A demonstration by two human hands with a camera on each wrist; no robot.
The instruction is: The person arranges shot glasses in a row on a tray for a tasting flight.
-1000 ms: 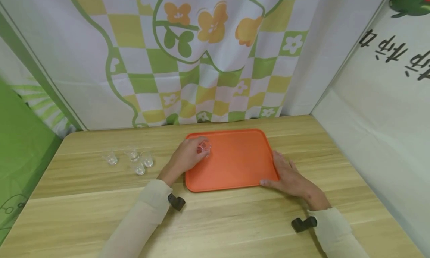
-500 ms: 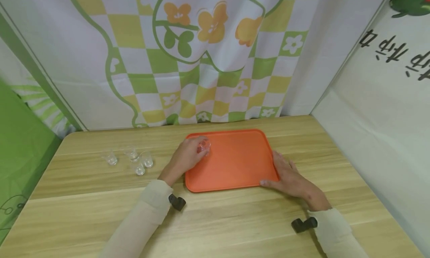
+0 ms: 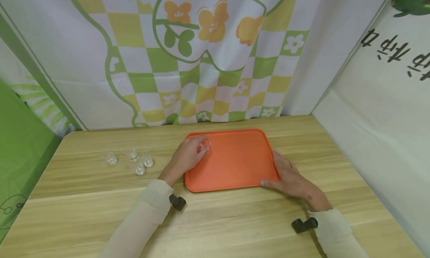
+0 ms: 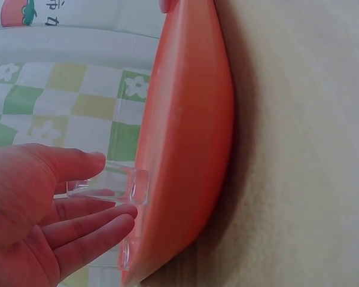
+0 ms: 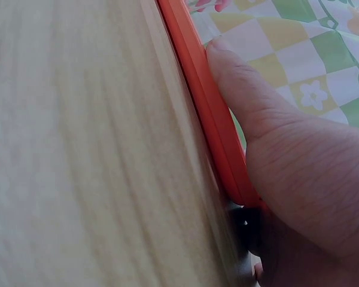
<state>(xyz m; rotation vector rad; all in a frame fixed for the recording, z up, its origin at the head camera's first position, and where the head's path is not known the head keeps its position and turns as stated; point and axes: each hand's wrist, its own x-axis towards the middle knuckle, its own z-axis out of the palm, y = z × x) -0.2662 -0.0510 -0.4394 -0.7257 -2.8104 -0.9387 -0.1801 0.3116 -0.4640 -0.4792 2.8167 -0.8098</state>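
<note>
My left hand [image 3: 186,153] pinches a small clear shot glass [image 4: 110,182] between thumb and fingers, at the left part of an orange tray [image 3: 235,161]. In the left wrist view the glass's thick base is right at the tray's surface, and a second clear glass base [image 4: 126,254] shows below the fingers. My right hand [image 3: 289,176] lies against the tray's near right corner. Its thumb [image 5: 239,84] rests along the near rim, and the other fingers run beside the right edge.
Several more shot glasses [image 3: 139,167] stand on the wooden table [image 3: 228,224] left of the tray. One of them [image 3: 111,159] is set a little apart. A checkered curtain [image 3: 215,82] hangs behind the table, and a white wall panel [image 3: 379,116] borders its right side.
</note>
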